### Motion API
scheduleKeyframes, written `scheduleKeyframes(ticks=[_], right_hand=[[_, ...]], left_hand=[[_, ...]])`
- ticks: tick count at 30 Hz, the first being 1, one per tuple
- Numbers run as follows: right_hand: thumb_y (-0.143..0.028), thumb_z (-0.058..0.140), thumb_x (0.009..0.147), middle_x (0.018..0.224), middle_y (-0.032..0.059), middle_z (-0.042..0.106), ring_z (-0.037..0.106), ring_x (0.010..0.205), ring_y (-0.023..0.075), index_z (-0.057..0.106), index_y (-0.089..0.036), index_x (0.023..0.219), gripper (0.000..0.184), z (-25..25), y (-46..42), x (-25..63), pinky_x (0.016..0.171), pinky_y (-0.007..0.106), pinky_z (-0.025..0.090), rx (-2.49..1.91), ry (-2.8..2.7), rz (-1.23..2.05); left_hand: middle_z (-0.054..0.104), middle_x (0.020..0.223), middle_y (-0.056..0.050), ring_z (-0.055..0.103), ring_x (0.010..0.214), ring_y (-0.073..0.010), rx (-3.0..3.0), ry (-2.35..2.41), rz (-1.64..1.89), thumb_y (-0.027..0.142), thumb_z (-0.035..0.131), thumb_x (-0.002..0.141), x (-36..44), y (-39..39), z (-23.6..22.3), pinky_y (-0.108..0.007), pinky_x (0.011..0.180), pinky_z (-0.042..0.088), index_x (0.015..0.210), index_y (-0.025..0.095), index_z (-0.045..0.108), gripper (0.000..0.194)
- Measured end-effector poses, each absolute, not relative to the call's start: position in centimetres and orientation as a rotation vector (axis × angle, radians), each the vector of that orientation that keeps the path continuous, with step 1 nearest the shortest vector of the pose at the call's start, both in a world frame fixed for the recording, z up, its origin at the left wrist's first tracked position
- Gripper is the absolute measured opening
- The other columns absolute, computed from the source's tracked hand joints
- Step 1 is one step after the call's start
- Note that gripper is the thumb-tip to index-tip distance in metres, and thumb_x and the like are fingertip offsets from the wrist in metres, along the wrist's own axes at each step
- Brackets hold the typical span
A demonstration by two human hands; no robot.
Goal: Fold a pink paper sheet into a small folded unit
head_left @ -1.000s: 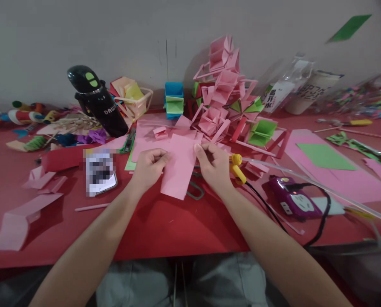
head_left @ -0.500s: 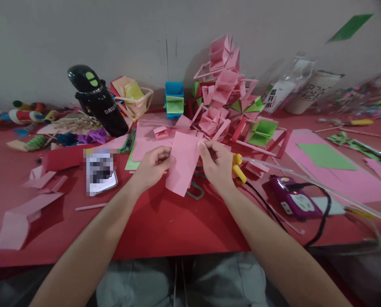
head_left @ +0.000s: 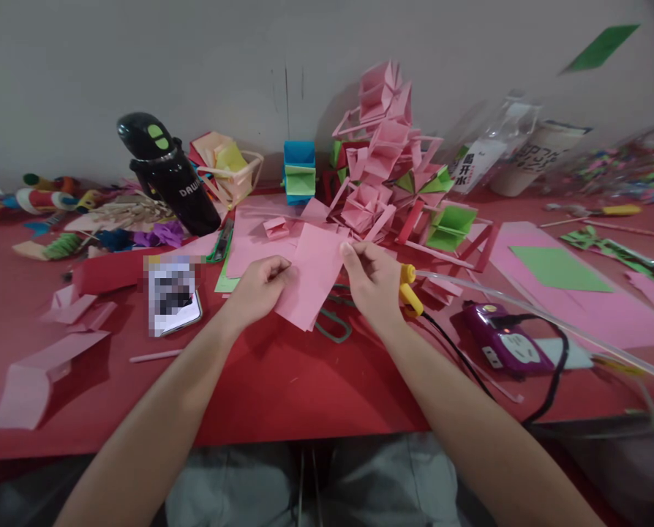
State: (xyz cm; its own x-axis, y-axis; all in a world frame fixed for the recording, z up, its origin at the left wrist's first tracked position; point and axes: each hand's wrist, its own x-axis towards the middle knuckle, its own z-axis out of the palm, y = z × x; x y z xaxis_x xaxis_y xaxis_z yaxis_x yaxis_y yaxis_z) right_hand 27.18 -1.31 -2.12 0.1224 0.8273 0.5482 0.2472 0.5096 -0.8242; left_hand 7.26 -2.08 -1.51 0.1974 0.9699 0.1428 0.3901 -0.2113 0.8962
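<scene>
A flat, pink, rectangular paper sheet (head_left: 313,274) was held between two hands above the red-topped counter (head_left: 283,399), slanting so that its lower end pointed toward the person. The left hand (head_left: 266,287) pinched its left edge, thumb set against curled fingers; the right hand (head_left: 371,274) had its thumb and forefinger closed at the upper right corner. Whether the sheet had one layer or more could not be told.

A light fingertip pinch seemed best here, since thin paper would likely crease under a hard squeeze. Gripping near opposite edges looked sound for steering the slant; if there were two layers, lining up their edges by eye would have kept the corners true. A grey-green, loop-shaped handle (head_left: 338,340) lay just below the paper, and a yellow plastic tool (head_left: 412,298) sat just beside the right hand, so keeping paper and wrist lifted clear of both seemed wise.
</scene>
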Motion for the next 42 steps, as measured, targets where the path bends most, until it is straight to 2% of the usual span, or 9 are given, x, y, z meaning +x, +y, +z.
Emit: scheduleKeyframes(ticks=[5, 14, 18, 25, 29, 35, 42], right_hand=[[-0.04, 0.061, 0.093, 0.067, -0.0001, 0.058, 0.051, 0.061, 0.0128, 0.064, -0.019, 0.078, 0.026, -2.2, -1.2, 27.1, 0.059, 0.028, 0.043, -0.992, -1.403, 0.596], [-0.046, 0.062, 0.091, 0.063, -0.001, 0.056, 0.051, 0.057, 0.0124, 0.063, -0.019, 0.076, 0.031, -2.0, -1.1, 27.4, 0.055, 0.027, 0.043, -1.008, -1.345, 0.71], [-0.045, 0.063, 0.09, 0.062, -0.0018, 0.054, 0.049, 0.055, 0.0112, 0.062, -0.019, 0.074, 0.031, -1.8, -1.1, 27.5, 0.052, 0.026, 0.04, -1.0, -1.337, 0.739], [-0.048, 0.063, 0.09, 0.062, -0.0015, 0.055, 0.048, 0.057, 0.0115, 0.065, -0.019, 0.075, 0.033, -2.0, -0.8, 27.5, 0.052, 0.026, 0.039, -1.015, -1.362, 0.718], [-0.047, 0.063, 0.09, 0.063, -0.001, 0.056, 0.05, 0.058, 0.0119, 0.066, -0.018, 0.075, 0.032, -2.0, -0.7, 27.5, 0.054, 0.026, 0.041, -1.022, -1.373, 0.702], [-0.045, 0.063, 0.09, 0.062, -0.0013, 0.057, 0.05, 0.058, 0.0116, 0.066, -0.019, 0.074, 0.03, -1.9, -0.9, 27.5, 0.055, 0.026, 0.041, -1.045, -1.369, 0.643], [-0.044, 0.064, 0.09, 0.062, -0.001, 0.057, 0.05, 0.057, 0.0119, 0.067, -0.019, 0.076, 0.029, -1.6, -1.1, 27.6, 0.054, 0.026, 0.041, -1.047, -1.348, 0.656]], left_hand=[[0.049, 0.062, 0.003, 0.041, 0.055, -0.0115, 1.685, 1.287, 0.958, 0.043, 0.058, 0.089, 7.3, -2.0, -1.6, -0.025, 0.054, 0.032, 0.075, 0.017, 0.058, 0.029], [0.057, 0.074, 0.001, 0.05, 0.066, -0.0124, 1.83, 1.297, 1.083, 0.037, 0.055, 0.093, 7.4, -2.1, -1.7, -0.024, 0.062, 0.039, 0.085, 0.018, 0.058, 0.021], [0.056, 0.072, 0.001, 0.051, 0.066, -0.0123, 1.745, 1.197, 1.066, 0.038, 0.059, 0.09, 7.5, -2.3, -1.5, -0.023, 0.061, 0.042, 0.081, 0.018, 0.056, 0.023], [0.069, 0.08, -0.005, 0.065, 0.072, -0.0196, 1.545, 1.081, 0.986, 0.045, 0.072, 0.082, 7.8, -2.8, -1.0, -0.028, 0.062, 0.049, 0.096, 0.016, 0.062, 0.034], [0.072, 0.079, -0.006, 0.066, 0.069, -0.0191, 1.462, 1.062, 0.951, 0.048, 0.075, 0.078, 7.5, -2.7, -1.0, -0.029, 0.061, 0.05, 0.098, 0.015, 0.064, 0.04], [0.07, 0.076, -0.004, 0.063, 0.067, -0.0157, 1.478, 1.078, 0.927, 0.049, 0.077, 0.076, 7.3, -2.4, -1.0, -0.026, 0.06, 0.047, 0.085, 0.015, 0.066, 0.037], [0.057, 0.069, 0.002, 0.055, 0.065, -0.0119, 1.608, 1.031, 0.74, 0.035, 0.078, 0.075, 5.7, -2.0, -0.8, -0.023, 0.059, 0.04, 0.074, 0.016, 0.059, 0.027]])
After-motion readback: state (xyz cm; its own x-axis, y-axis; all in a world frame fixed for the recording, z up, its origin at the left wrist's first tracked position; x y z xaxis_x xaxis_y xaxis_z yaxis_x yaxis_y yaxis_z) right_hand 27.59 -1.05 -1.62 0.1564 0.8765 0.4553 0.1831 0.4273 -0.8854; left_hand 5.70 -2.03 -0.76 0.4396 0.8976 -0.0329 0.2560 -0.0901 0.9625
